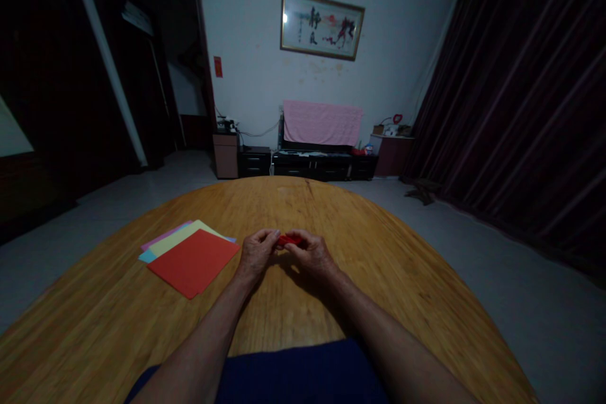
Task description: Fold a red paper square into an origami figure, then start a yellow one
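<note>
Both my hands meet over the middle of a round wooden table [379, 252]. My left hand [255, 254] and my right hand [310, 254] are closed, fingertips pinched together on a small folded red paper piece [290, 240] held between them, just above the tabletop. Most of the red piece is hidden by my fingers, so its shape is unclear. To the left of my left hand lies a stack of coloured paper sheets [192, 259], a red sheet on top, with yellow, purple and blue edges showing beneath.
The table's near edge meets my dark blue clothing [298, 372]. Beyond the table are grey floor, a low dark cabinet [322, 164] under a pink cloth, a framed picture on the wall, and dark curtains along the right.
</note>
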Demonstrator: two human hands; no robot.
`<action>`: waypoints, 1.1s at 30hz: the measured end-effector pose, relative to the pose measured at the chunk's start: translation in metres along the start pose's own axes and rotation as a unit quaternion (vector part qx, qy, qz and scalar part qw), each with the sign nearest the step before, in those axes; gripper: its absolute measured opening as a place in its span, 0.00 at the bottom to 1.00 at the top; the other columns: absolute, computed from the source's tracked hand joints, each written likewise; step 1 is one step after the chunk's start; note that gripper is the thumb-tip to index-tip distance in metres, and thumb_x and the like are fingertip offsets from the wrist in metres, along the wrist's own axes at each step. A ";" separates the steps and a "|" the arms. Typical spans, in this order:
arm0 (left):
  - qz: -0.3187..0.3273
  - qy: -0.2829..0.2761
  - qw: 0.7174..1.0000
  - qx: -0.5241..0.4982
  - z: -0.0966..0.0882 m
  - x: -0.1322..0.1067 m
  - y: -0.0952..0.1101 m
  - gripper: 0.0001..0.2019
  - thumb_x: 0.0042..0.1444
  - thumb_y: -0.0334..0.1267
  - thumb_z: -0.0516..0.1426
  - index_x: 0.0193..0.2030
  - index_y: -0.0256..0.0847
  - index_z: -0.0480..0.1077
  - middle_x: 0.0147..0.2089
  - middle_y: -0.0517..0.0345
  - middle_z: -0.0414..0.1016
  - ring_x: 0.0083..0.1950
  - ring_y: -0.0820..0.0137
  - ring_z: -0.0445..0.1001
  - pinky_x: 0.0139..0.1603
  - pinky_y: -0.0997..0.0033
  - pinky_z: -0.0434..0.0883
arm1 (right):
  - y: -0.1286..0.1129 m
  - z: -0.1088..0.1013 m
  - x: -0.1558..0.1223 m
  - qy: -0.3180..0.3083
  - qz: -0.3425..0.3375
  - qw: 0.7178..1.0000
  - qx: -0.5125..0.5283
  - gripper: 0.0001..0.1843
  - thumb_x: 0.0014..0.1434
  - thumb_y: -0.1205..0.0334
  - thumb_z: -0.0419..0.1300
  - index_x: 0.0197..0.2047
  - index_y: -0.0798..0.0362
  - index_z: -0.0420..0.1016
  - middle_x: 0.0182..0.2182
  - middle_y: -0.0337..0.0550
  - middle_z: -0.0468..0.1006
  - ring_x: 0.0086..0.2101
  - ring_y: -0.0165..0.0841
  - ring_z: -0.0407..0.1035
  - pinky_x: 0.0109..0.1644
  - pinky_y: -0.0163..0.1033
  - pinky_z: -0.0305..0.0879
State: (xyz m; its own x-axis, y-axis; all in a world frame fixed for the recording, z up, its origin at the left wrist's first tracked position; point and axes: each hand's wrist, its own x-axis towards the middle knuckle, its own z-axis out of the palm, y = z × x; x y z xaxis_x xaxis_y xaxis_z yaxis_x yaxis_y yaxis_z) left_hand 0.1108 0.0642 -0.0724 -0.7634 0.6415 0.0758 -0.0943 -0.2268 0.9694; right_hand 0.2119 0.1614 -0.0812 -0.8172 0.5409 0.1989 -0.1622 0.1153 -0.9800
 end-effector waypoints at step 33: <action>0.050 -0.101 0.991 0.070 -0.003 -0.012 0.010 0.08 0.45 0.37 0.63 0.33 0.38 0.76 0.30 0.56 0.77 0.29 0.71 0.73 0.29 0.74 0.67 | -0.001 -0.007 0.001 -0.004 0.073 0.996 0.060 0.10 0.49 0.60 0.65 0.36 0.51 0.73 0.27 0.39 0.73 0.29 0.30 0.69 0.32 0.36 0.64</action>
State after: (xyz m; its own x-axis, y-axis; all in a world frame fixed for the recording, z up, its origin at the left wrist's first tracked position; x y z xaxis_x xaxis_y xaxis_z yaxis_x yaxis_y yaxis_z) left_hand 0.1172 0.0516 -0.0647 -0.6197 0.7574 0.2057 0.0759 -0.2030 0.9762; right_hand 0.2149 0.1681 -0.0799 -0.8411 0.5381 0.0556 -0.1065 -0.0639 -0.9923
